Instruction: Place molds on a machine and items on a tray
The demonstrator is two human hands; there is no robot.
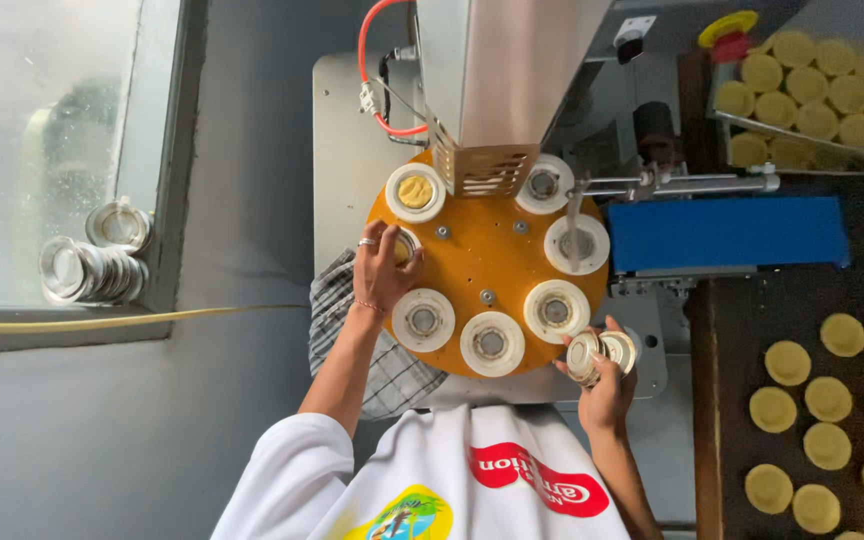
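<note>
An orange round turntable [487, 262] carries several white ring moulds. My left hand [380, 262] rests over the mould at its left edge, fingers curled on a small metal tin with dough [407, 243] in it. The mould behind it [415, 192] holds yellow dough. My right hand [604, 385] is at the turntable's near right edge and holds a short stack of shiny metal tins [600, 353]. The other moulds, such as the near one [492, 343], show only a metal centre.
A steel press head [487, 90] with a red hose hangs over the turntable's far side. A blue conveyor belt [727, 232] runs right. Trays of pale dough rounds lie at far right [827, 95] and near right [832, 420]. Stacked tins [87, 265] sit on the windowsill.
</note>
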